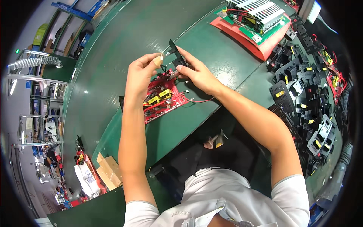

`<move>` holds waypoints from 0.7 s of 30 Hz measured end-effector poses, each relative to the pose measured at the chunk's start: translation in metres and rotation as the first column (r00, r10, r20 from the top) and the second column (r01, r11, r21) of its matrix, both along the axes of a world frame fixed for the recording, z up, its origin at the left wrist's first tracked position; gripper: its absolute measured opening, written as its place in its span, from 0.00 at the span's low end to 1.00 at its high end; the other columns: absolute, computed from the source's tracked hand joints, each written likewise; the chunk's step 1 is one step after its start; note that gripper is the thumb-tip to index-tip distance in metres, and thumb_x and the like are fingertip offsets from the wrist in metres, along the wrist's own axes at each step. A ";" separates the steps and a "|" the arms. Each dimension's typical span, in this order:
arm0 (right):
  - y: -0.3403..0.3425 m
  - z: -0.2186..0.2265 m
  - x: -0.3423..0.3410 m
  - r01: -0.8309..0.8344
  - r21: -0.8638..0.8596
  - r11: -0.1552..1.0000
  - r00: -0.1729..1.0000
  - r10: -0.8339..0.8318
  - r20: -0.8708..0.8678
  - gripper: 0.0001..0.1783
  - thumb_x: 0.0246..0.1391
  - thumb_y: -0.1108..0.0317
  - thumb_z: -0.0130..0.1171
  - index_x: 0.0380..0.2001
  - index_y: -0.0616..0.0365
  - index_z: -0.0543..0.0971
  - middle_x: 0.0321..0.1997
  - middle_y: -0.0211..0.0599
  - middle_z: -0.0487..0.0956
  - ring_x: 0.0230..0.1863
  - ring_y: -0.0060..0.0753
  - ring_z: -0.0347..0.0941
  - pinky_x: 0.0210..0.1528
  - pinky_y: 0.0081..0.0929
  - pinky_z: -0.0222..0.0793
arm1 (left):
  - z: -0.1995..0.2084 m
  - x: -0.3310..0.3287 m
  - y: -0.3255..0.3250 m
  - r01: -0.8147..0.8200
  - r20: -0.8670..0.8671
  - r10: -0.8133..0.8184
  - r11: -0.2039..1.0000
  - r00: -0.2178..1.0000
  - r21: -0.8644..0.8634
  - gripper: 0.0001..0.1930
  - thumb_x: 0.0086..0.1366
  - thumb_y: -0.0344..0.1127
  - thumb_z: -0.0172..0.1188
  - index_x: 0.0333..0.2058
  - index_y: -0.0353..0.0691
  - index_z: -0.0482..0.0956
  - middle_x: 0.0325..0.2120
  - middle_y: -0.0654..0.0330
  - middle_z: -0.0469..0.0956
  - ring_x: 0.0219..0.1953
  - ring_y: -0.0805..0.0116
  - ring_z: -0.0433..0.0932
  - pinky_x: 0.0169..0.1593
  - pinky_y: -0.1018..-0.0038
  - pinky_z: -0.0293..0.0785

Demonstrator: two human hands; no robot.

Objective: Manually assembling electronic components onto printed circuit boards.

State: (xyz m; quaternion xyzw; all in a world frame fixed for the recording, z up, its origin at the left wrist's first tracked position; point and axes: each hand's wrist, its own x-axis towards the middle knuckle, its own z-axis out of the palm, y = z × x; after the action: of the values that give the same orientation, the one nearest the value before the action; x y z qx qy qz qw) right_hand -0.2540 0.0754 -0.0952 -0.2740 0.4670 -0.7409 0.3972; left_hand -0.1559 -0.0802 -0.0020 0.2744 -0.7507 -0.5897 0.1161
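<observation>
My left hand (140, 72) is closed in a pinch over the circuit board. At its fingertips shows a small tan piece with a pale tip (158, 60); whether this is a finger covering or something held, I cannot tell. My right hand (198, 73) grips a black end panel (175, 52), tilted up above the board's far end. A short black wire (164, 69) runs between the panel and the board. Below both hands lies the red circuit board (160, 97) with yellow-wrapped transformers. From its right side a red lead (202, 101) trails toward the bench edge.
Far right on the green bench (113, 41), a silver-cased power unit (257, 15) rests on red foam (242, 39). Many black panels (298, 83) are heaped at the right. To the left are a cardboard piece (109, 172) and a white package (87, 179).
</observation>
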 end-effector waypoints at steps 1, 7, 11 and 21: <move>0.000 0.001 -0.001 -0.001 0.002 1.000 1.000 0.001 -0.001 0.35 0.66 0.67 0.54 0.73 0.49 0.56 0.49 0.30 0.75 0.44 0.21 0.74 0.49 0.22 0.73 | 0.002 -0.003 0.006 -0.003 0.013 0.004 0.999 1.000 -0.040 0.12 0.65 0.32 0.64 0.45 0.32 0.83 0.33 0.65 0.81 0.33 0.80 0.72 0.36 0.82 0.68; 0.003 0.007 0.001 -0.011 0.037 0.999 0.998 0.013 -0.061 0.36 0.66 0.65 0.55 0.74 0.43 0.55 0.48 0.31 0.75 0.42 0.20 0.74 0.45 0.22 0.74 | 0.002 -0.005 0.001 0.002 0.053 -0.002 1.000 0.999 -0.007 0.13 0.62 0.32 0.68 0.43 0.31 0.84 0.29 0.64 0.81 0.28 0.80 0.71 0.34 0.82 0.67; 0.006 0.009 0.002 -0.005 0.046 0.999 0.991 0.011 -0.136 0.37 0.66 0.64 0.55 0.74 0.41 0.55 0.46 0.31 0.75 0.38 0.19 0.73 0.42 0.22 0.73 | 0.006 -0.006 -0.006 0.063 0.124 -0.055 0.996 0.991 -0.064 0.14 0.62 0.33 0.68 0.43 0.31 0.84 0.28 0.64 0.81 0.27 0.80 0.70 0.35 0.82 0.69; 0.005 0.012 0.003 -0.018 0.049 0.999 0.993 0.023 -0.113 0.37 0.66 0.64 0.55 0.74 0.40 0.54 0.36 0.28 0.77 0.33 0.18 0.72 0.37 0.19 0.72 | -0.002 0.006 -0.020 0.116 0.011 -0.121 0.970 0.993 0.214 0.12 0.61 0.31 0.69 0.42 0.33 0.84 0.30 0.64 0.81 0.30 0.79 0.73 0.36 0.81 0.69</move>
State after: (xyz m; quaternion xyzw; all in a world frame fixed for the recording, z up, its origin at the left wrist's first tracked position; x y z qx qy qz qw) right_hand -0.2510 0.0803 -0.0834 -0.3108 0.5039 -0.7085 0.3841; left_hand -0.1504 -0.1005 -0.0035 0.2471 -0.6995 -0.6692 0.0418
